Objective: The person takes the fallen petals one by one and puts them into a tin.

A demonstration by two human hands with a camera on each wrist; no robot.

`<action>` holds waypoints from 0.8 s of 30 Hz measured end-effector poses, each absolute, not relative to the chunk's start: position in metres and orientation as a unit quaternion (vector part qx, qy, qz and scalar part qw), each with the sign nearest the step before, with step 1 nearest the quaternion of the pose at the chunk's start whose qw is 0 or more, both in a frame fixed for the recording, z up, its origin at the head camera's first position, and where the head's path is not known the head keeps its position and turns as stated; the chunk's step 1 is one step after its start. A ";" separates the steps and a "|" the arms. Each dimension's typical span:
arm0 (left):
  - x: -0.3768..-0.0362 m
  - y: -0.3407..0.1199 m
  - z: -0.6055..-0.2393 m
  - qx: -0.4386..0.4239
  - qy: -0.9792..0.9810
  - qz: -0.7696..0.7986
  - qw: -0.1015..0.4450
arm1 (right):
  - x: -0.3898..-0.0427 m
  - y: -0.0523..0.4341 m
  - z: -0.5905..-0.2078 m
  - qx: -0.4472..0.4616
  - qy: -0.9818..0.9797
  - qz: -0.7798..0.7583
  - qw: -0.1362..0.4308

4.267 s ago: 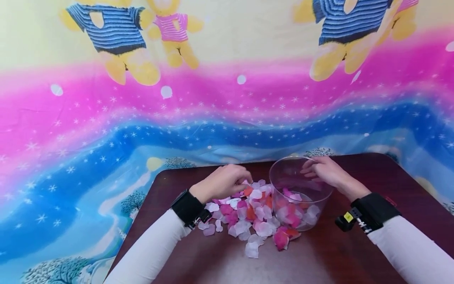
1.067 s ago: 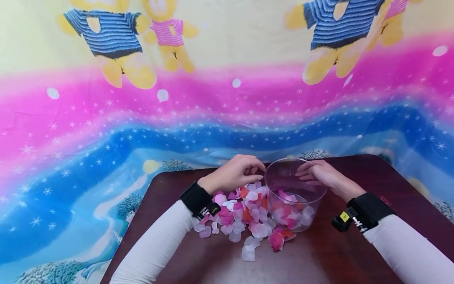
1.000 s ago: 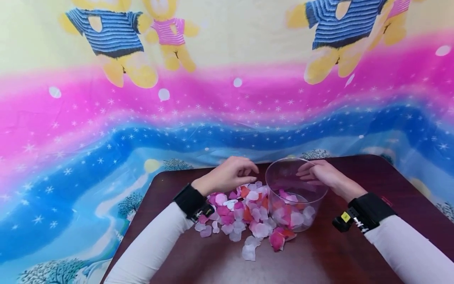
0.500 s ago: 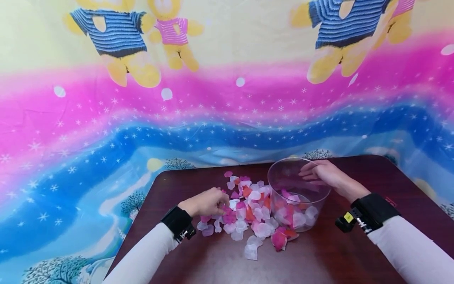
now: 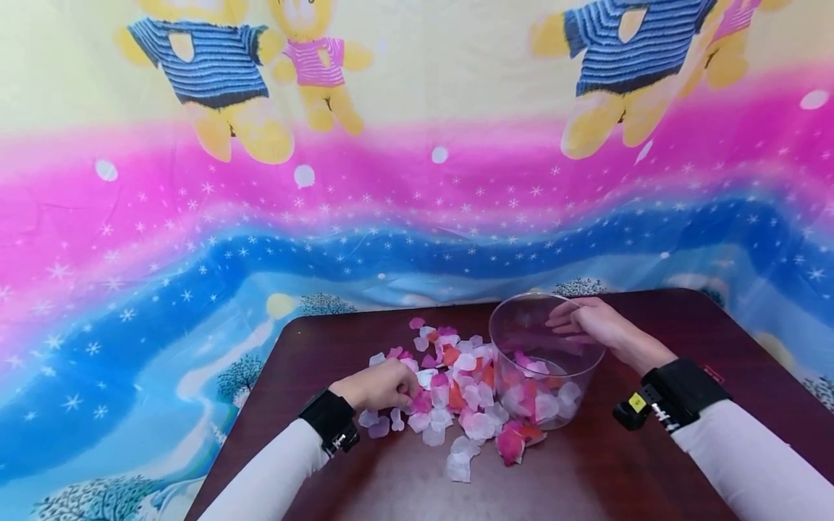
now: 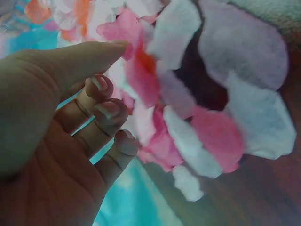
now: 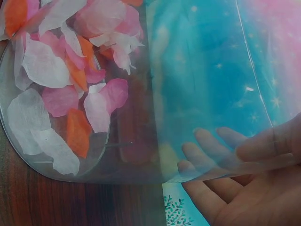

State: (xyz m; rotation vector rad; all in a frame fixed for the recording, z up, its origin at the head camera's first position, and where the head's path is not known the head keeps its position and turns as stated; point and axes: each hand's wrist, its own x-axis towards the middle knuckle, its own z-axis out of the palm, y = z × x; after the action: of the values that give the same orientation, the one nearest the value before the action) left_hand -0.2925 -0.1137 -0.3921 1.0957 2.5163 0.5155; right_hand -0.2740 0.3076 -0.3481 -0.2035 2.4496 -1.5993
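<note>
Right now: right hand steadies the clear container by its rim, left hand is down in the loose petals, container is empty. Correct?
Not quite: the clear container is not empty. The right wrist view shows white, pink and orange petals lying on its bottom. The rest stands: the right hand holds it at the rim, and the left hand is down in the loose petals on the table.

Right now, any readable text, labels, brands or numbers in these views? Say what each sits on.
No legible text in any view.
Yellow tag on the right wrist strap: dark mark on it, too small to read.
Left wrist strap: white markings near the buckle, too blurred to read.
Small red mark on the table beside the right strap: illegible.
Backdrop cloth: only pictures of bears, stars and trees, no words.
Clear container and petals: no print.
</note>
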 end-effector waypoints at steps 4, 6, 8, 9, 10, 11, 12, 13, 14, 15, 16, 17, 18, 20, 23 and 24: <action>-0.295 -0.113 -0.376 0.397 0.891 0.166 0.141 | -0.274 0.307 -0.348 -0.073 0.830 -0.543 0.102; -0.298 -0.111 -0.365 0.416 0.890 0.153 0.110 | -0.274 0.308 -0.348 -0.073 0.831 -0.542 0.102; -0.300 -0.107 -0.351 0.432 0.886 0.146 0.084 | -0.274 0.308 -0.349 -0.075 0.832 -0.541 0.102; -0.300 -0.105 -0.344 0.438 0.884 0.148 0.073 | -0.274 0.308 -0.349 -0.075 0.832 -0.541 0.101; -0.302 -0.101 -0.337 0.447 0.880 0.150 0.061 | -0.274 0.308 -0.348 -0.074 0.832 -0.541 0.100; -0.303 -0.097 -0.329 0.454 0.876 0.156 0.051 | -0.274 0.309 -0.348 -0.074 0.831 -0.542 0.099; -0.304 -0.092 -0.321 0.461 0.872 0.161 0.040 | -0.274 0.309 -0.348 -0.075 0.831 -0.542 0.098; -0.305 -0.086 -0.314 0.469 0.867 0.166 0.028 | -0.274 0.309 -0.348 -0.075 0.831 -0.542 0.098; -0.305 -0.080 -0.307 0.475 0.863 0.171 0.016 | -0.274 0.310 -0.348 -0.076 0.831 -0.542 0.098; -0.306 -0.074 -0.301 0.484 0.857 0.174 0.002 | -0.274 0.310 -0.348 -0.075 0.831 -0.542 0.098; -0.306 -0.067 -0.295 0.495 0.851 0.175 -0.011 | -0.274 0.310 -0.348 -0.076 0.832 -0.541 0.098; -0.306 -0.059 -0.289 0.503 0.846 0.175 -0.019 | -0.274 0.310 -0.348 -0.075 0.832 -0.541 0.098; -0.305 -0.052 -0.284 0.511 0.841 0.173 -0.028 | -0.274 0.310 -0.348 -0.075 0.832 -0.542 0.098; -0.304 -0.037 -0.277 0.523 0.834 0.169 -0.038 | -0.274 0.309 -0.348 -0.070 0.832 -0.541 0.098; -0.301 -0.017 -0.271 0.536 0.827 0.161 -0.047 | -0.273 0.307 -0.347 -0.063 0.833 -0.541 0.097; -0.300 -0.011 -0.270 0.537 0.827 0.158 -0.047 | -0.273 0.307 -0.347 -0.062 0.834 -0.539 0.097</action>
State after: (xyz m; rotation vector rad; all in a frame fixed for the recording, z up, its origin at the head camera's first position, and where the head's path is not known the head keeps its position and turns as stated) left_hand -0.3000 -0.0109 -0.2704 1.7402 2.6781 0.5133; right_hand -0.2732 0.3067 -0.3469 -0.1824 2.4705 -1.5957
